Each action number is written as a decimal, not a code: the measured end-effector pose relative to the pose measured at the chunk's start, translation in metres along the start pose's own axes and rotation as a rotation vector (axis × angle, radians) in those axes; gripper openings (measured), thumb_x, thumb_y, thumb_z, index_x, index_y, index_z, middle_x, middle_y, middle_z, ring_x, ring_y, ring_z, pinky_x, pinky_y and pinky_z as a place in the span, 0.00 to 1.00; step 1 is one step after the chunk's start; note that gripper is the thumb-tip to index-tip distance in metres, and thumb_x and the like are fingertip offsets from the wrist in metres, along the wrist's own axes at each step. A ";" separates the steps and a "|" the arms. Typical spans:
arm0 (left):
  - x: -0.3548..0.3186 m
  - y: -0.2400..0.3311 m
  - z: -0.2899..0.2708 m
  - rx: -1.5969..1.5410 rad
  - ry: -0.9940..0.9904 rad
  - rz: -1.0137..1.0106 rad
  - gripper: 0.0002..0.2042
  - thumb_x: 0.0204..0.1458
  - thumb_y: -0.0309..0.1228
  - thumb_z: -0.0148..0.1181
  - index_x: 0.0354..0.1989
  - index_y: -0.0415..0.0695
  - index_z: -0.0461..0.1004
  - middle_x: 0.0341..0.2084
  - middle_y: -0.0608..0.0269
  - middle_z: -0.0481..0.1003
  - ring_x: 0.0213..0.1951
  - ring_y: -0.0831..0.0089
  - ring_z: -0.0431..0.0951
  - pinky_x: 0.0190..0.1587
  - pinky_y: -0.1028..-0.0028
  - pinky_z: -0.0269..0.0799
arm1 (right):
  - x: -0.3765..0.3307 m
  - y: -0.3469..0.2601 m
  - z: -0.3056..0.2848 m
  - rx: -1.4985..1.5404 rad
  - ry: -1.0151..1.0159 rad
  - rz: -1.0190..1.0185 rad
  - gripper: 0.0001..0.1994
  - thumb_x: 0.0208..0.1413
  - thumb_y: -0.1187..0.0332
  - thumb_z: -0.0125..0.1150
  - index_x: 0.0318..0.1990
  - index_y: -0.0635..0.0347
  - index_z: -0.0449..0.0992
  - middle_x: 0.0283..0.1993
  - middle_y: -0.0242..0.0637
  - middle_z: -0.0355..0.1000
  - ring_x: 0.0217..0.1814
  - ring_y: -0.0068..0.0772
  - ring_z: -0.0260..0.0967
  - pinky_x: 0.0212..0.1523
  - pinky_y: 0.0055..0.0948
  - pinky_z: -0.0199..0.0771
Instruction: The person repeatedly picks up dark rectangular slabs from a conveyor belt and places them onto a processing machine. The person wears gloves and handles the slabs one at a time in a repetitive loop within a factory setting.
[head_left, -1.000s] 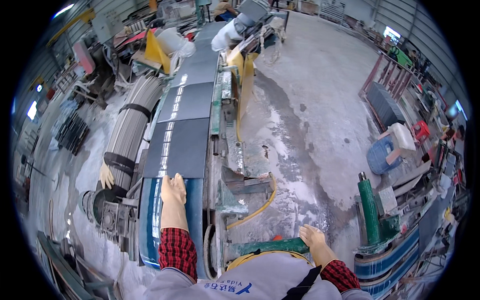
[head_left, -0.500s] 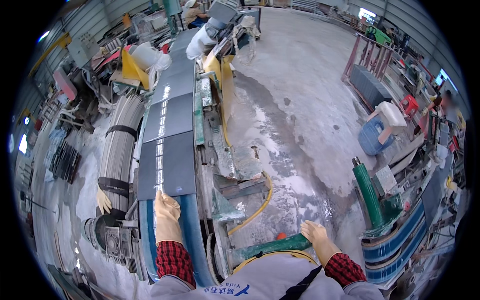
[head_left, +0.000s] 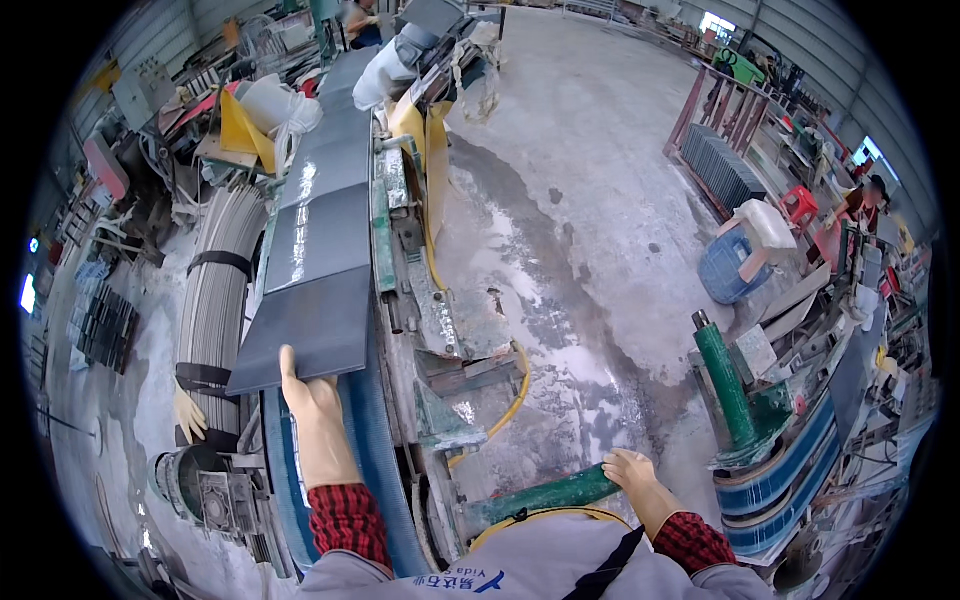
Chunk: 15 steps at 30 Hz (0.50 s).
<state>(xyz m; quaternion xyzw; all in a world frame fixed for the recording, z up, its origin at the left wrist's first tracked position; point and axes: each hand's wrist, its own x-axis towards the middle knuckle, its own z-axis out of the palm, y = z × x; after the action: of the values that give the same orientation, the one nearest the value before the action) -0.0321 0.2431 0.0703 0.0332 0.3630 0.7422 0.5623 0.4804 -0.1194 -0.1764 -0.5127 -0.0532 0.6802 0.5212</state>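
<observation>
My left hand (head_left: 312, 408), in a cream rubber glove, grips the near edge of a dark grey stone slab (head_left: 310, 325). The thumb lies on top and the other fingers go under the edge. That edge is raised off the blue conveyor belt (head_left: 375, 440) and the slab sits askew, its near left corner out past the belt's side. More dark slabs (head_left: 325, 228) lie in line on the belt beyond it. My right hand (head_left: 635, 480), also gloved, is closed over the end of a green pipe (head_left: 550, 492) in front of my body.
A strapped bundle of pale strips (head_left: 215, 290) stands left of the belt, a loose glove (head_left: 189, 415) beside it. A yellow hose (head_left: 520, 390) curves by the green frame. To the right are a blue barrel (head_left: 730, 265), a green post (head_left: 725, 385) and another curved blue belt (head_left: 780, 490).
My left hand has taken the nearest slab by its edge, raised that edge and swung it leftward. The right hand stays at the green pipe. The whole view has shifted slightly.
</observation>
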 end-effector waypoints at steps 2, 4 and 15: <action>0.028 0.008 -0.026 -0.024 -0.041 -0.026 0.19 0.53 0.31 0.60 0.52 0.38 0.69 0.52 0.53 0.72 0.53 0.61 0.74 0.52 0.65 0.75 | 0.005 -0.017 0.036 -0.045 0.005 -0.031 0.25 0.63 0.61 0.40 0.62 0.69 0.61 0.64 0.57 0.63 0.64 0.52 0.64 0.65 0.44 0.62; 0.051 0.021 -0.058 -0.049 -0.092 -0.135 0.19 0.51 0.27 0.60 0.52 0.36 0.68 0.52 0.51 0.72 0.51 0.60 0.75 0.52 0.64 0.75 | -0.021 -0.042 0.100 -0.126 0.096 -0.028 0.23 0.64 0.63 0.43 0.61 0.69 0.64 0.61 0.56 0.66 0.61 0.49 0.67 0.63 0.41 0.66; -0.197 0.049 -0.015 0.242 -0.255 0.070 0.19 0.50 0.29 0.56 0.50 0.30 0.71 0.49 0.49 0.73 0.52 0.56 0.72 0.58 0.59 0.66 | -0.036 -0.050 0.134 0.000 -0.199 -0.082 0.23 0.63 0.60 0.55 0.60 0.66 0.68 0.56 0.49 0.72 0.56 0.40 0.72 0.60 0.30 0.70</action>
<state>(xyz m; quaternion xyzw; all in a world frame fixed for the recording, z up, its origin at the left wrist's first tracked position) -0.0068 0.0611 0.1578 0.2069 0.3742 0.7020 0.5696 0.4098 -0.0620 -0.0603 -0.4399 -0.1255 0.7059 0.5408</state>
